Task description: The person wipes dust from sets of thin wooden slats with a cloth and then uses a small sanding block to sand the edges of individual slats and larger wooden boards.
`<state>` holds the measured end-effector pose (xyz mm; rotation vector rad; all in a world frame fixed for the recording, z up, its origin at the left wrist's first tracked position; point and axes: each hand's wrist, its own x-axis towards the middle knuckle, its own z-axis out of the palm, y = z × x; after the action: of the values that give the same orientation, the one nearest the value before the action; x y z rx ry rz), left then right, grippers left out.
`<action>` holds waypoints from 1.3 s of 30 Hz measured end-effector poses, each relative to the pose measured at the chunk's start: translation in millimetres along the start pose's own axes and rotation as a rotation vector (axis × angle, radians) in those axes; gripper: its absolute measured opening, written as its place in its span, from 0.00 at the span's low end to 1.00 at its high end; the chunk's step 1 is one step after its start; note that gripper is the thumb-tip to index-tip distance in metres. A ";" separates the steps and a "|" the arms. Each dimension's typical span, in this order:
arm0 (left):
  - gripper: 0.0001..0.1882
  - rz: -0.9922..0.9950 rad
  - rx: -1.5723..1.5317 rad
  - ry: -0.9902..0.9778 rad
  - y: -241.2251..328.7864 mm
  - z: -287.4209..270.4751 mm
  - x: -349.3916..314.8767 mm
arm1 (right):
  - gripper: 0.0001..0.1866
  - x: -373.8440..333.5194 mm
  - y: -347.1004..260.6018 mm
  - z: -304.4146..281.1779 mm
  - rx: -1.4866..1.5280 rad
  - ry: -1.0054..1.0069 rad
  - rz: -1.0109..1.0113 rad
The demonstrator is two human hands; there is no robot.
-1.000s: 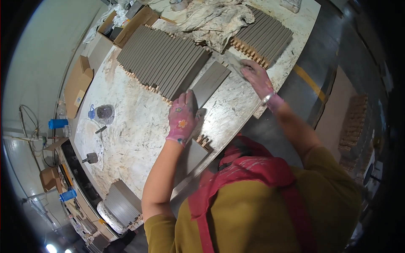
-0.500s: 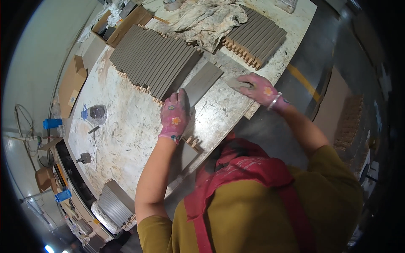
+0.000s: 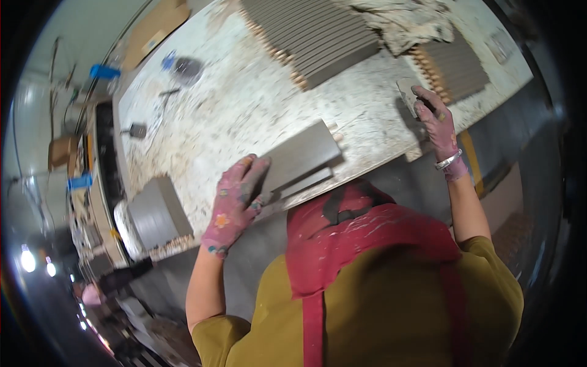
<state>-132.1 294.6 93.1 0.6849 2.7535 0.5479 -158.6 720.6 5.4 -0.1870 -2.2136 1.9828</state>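
Note:
My left hand [image 3: 233, 199], in a pink flowered glove, is closed on the left end of a grey board [image 3: 299, 150] near the table's front edge. The board is tilted, and short wooden pegs show by its right end. Beneath it lies another grey piece [image 3: 309, 182], partly hidden. Over the table at the right, my right hand [image 3: 437, 119], in a matching glove, pinches a thin, flat, light-grey pad [image 3: 408, 96]. I cannot make out what the pad is made of.
A row of grey boards with wooden pegs [image 3: 312, 37] lies on the white, stained table [image 3: 232, 110]. A smaller stack [image 3: 458, 67] sits at the far right by a crumpled cloth [image 3: 403, 24]. Another stack [image 3: 156, 211] stands at the left corner. A clear bottle [image 3: 186, 70] lies farther back.
The view has swung, moving the table contents. The grey board is now tilted in my left hand, apart from the large row. My right hand has lifted the pad off the table.

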 end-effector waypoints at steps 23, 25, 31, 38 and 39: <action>0.29 -0.253 0.001 0.114 18.6 115.1 7.6 | 0.20 -4.4 -103.0 313.9 -0.800 -1.278 -1.140; 0.29 -0.234 -0.046 0.214 17.3 126.5 7.3 | 0.22 -15.8 -97.0 307.1 -0.754 -1.362 -1.192; 0.33 -0.026 0.137 0.393 22.9 87.5 13.4 | 0.19 40.3 -94.0 275.0 -0.714 -0.999 -0.815; 0.33 0.060 0.119 0.343 22.9 74.6 12.6 | 0.20 52.8 -84.0 215.7 -0.372 -0.739 -0.546; 0.33 0.066 0.120 0.338 23.2 78.8 12.8 | 0.21 52.0 -86.2 213.4 -0.385 -0.763 -0.479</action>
<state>-108.2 343.3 30.1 0.7751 3.1091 0.5614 -251.7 513.8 70.5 1.1197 -2.6786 1.4774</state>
